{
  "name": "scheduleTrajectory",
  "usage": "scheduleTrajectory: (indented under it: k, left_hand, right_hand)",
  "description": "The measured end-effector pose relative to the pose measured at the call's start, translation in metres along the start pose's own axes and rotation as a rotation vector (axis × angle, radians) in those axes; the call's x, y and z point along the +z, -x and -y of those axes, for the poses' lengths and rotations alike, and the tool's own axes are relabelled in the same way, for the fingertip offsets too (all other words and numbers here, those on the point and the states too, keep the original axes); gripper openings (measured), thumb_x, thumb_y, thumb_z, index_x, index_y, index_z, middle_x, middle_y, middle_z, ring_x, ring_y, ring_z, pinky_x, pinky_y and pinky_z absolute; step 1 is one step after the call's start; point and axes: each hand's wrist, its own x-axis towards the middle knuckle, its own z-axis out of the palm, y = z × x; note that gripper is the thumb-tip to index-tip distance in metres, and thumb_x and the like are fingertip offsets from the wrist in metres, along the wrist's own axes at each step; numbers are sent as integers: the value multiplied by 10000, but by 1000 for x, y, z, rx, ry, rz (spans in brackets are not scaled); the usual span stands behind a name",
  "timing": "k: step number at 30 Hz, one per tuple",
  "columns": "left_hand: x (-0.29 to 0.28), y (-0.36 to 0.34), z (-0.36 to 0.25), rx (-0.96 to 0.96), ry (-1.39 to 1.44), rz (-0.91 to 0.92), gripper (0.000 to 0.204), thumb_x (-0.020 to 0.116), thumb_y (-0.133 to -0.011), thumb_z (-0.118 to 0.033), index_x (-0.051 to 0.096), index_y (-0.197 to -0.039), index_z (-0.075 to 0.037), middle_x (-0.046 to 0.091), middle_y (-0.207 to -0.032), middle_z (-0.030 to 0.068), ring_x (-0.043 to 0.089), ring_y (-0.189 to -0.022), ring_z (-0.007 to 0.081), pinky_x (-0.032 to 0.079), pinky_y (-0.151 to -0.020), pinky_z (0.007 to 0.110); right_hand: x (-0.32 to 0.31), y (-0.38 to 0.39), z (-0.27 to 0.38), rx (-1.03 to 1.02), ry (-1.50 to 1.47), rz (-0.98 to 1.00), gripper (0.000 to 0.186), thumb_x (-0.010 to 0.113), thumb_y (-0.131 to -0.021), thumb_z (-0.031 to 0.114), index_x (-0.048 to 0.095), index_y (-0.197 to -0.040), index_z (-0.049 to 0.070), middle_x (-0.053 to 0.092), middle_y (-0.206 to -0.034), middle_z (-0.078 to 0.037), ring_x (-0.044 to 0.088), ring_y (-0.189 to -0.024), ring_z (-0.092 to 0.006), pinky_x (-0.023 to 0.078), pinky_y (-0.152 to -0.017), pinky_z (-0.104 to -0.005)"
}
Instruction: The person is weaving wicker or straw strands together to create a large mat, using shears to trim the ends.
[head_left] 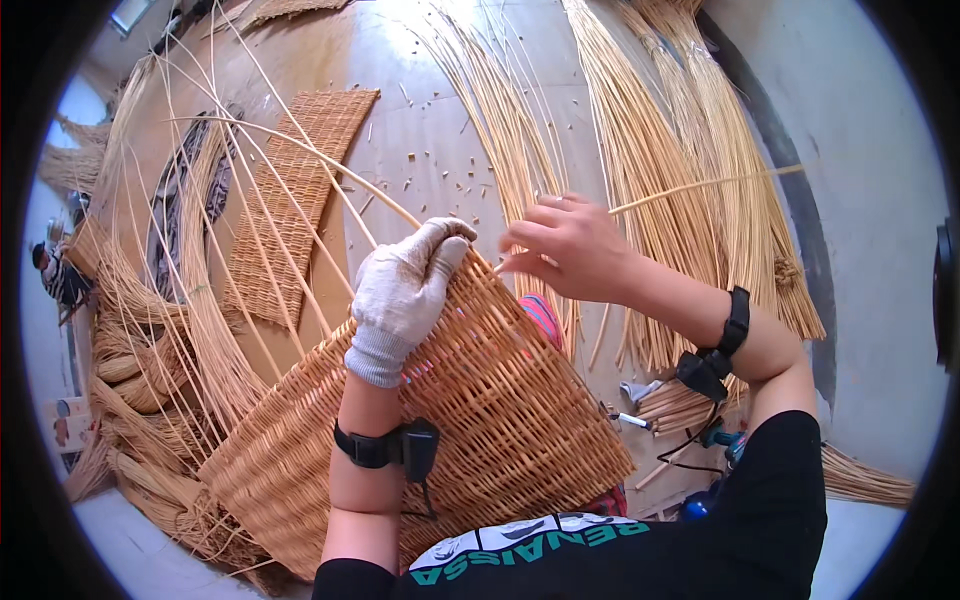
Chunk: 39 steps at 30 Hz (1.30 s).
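A woven wicker panel (500,400) lies across my lap, long loose reeds (250,210) fanning from its upper edge toward the upper left. My left hand (405,290), in a dirty white glove, is closed over the panel's top corner. Just right of that corner, my right hand (560,245) is bare, its fingers curled round a reed (700,185) that sticks out to the right; its fingertips are close to the weave, and I cannot tell whether they touch it.
A finished woven mat (290,190) lies behind the panel. Reed bundles (650,150) line the right, coiled bundles (140,380) the left, near another person (60,275). Small offcuts (430,155), a marker pen (630,420) and a wall (880,300) are also in view.
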Motion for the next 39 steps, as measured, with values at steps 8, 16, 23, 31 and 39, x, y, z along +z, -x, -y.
scheduleTrajectory:
  k: [8, 16, 23, 31, 39]
  left_hand:
    - [6, -1, -6, -9, -108, 1, 173, 639, -1034, -260, 719, -1122, -134, 758, -853, 127, 762, -798, 295, 562, -701, 384]
    - [11, -2, 12, -29, 68, -54, 204, 634, -1061, -200, 716, -1164, -44, 689, -848, 34, 586, -777, 74, 516, -713, 297]
    - [11, -2, 0, -11, 7, -5, 277, 565, -1105, -267, 697, -1190, -39, 646, -935, -10, 514, -836, 66, 462, -776, 250]
    - [15, -6, -2, -35, -30, -14, 320, 566, -1104, -319, 705, -1150, -35, 629, -873, -11, 503, -795, 62, 448, -731, 248]
    - [19, -8, -8, 59, -181, -75, 298, 571, -1092, -295, 716, -1174, -48, 671, -834, 91, 622, -782, 143, 506, -763, 313]
  right_hand:
    - [-26, -28, -10, 119, -157, 651, 214, 586, -1024, 323, 683, -978, 138, 721, -843, -111, 711, -877, -347, 538, -713, -485]
    - [-25, -63, -14, 58, -236, 818, 161, 625, -994, 245, 713, -957, 116, 712, -853, -26, 682, -842, -276, 543, -827, -428]
    - [23, 129, -45, 553, -218, -814, 132, 597, -1051, 90, 690, -1142, 114, 709, -984, -62, 682, -846, -246, 537, -775, -361]
    - [266, 359, -59, 1319, -263, 146, 303, 708, -923, 303, 699, -1149, 102, 757, -1034, -159, 724, -992, -328, 568, -879, -447]
    - [306, 303, -74, 1589, -144, 507, 491, 751, -887, 372, 615, -1305, 155, 741, -1188, -161, 710, -1112, -363, 552, -949, -519]
